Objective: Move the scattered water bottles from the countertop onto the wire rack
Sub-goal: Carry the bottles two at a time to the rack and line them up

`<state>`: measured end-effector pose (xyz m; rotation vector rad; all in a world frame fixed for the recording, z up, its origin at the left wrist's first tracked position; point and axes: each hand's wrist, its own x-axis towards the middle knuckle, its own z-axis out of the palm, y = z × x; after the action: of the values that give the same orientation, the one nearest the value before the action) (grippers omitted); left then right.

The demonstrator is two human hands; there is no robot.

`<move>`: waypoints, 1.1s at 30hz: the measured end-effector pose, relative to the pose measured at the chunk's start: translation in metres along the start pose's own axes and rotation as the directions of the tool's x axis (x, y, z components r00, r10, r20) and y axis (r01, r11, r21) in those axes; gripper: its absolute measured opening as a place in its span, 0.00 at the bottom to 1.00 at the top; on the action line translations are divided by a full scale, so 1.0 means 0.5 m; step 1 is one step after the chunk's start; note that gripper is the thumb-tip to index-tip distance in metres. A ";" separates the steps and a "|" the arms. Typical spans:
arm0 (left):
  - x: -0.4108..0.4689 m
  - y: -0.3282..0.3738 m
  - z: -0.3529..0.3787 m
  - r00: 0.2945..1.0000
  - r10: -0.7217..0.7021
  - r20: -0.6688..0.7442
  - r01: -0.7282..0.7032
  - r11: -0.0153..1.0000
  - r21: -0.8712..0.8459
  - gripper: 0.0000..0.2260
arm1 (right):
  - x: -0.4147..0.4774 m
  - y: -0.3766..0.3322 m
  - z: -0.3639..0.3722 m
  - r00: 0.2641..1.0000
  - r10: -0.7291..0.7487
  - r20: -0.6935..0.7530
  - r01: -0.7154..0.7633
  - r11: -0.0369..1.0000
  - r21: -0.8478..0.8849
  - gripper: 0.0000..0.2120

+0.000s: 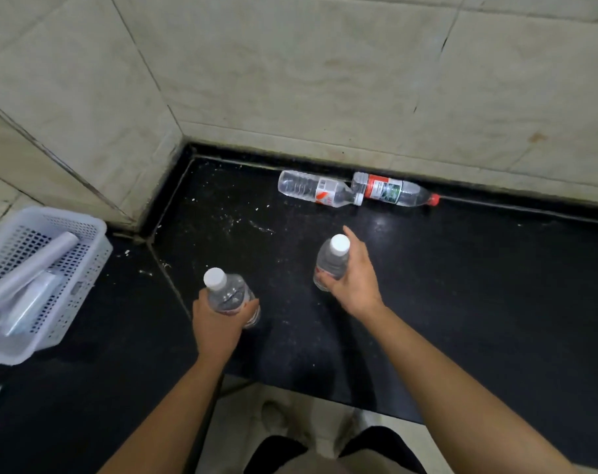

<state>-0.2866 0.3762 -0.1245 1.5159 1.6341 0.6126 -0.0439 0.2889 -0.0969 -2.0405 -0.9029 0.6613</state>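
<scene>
Head view, looking down on a black speckled desk [478,285] set in a corner of tiled wall [325,80].

The left hand [219,323], at 7 o'clock of the view's centre, is clamped round the lower body of a clear bottle with a white cap [229,295]. Its fingers wrap the label and the cap leans toward 11 o'clock.

The right hand [354,278], just right of centre, grips a second white-capped bottle [331,261] from its 3 o'clock side. The thumb and fingers curl round its body, and the cap points toward the camera. Whether either held bottle's base touches the desk cannot be told. The two held bottles are near each other but apart.

At 12 o'clock of the hands, along the foot of the back wall, two more bottles lie on their sides on the desk. The lying white-capped bottle [320,189] has a red-and-white label, with its cap toward 4 o'clock. The red-capped bottle [393,191] has a red-and-green label, with its cap toward 3 o'clock. The white cap of the first touches or nearly touches the base of the second.

At 9 o'clock, on the desk's left end, stands a white perforated plastic basket [85,230] holding pale rolls [34,268] laid slantwise.

At 6 o'clock, past the desk's near edge, pale floor [239,422] and the person's dark-clad legs [376,446] show.
</scene>
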 end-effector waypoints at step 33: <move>-0.215 0.201 0.086 0.759 0.327 0.563 -0.206 0.941 -0.269 0.21 | -0.432 0.079 -0.210 0.898 0.267 -0.351 -0.137 0.926 0.353 0.34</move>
<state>-0.1982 0.2806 -0.0433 1.5980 0.8498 0.3616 -0.0871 0.0558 -0.0419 -1.8875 -0.3215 0.4456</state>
